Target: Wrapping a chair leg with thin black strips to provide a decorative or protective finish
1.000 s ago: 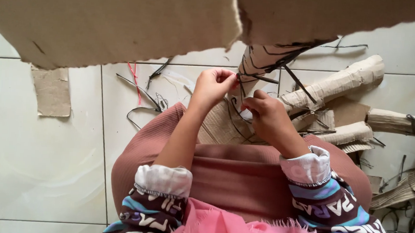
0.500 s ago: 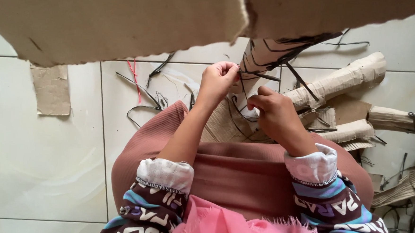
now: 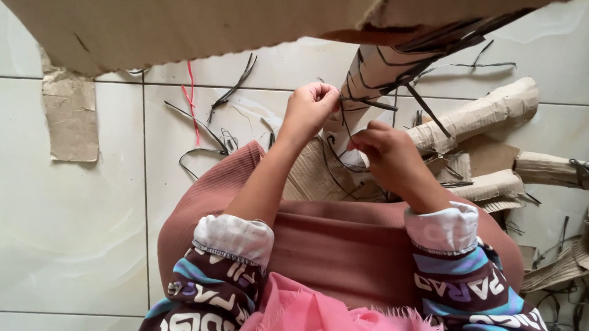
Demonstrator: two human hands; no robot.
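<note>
Cardboard scrap (image 3: 72,117) lies on the tiled floor (image 3: 49,240) at far left. The left hand (image 3: 309,110) pinches a dark strap (image 3: 342,124) with closed fingers against an upright cardboard roll (image 3: 373,75). Just right, the right hand (image 3: 390,154) curls shut near the roll's base; more rolls (image 3: 478,115) lie beyond.

Floor: pale glossy tiles (image 3: 55,240)
Left scrap: torn flat cardboard piece (image 3: 72,117)
Strand: red string (image 3: 192,100)
Right side: rolled cardboard tubes (image 3: 485,115)
Top: big cardboard sheet (image 3: 181,15)
</note>
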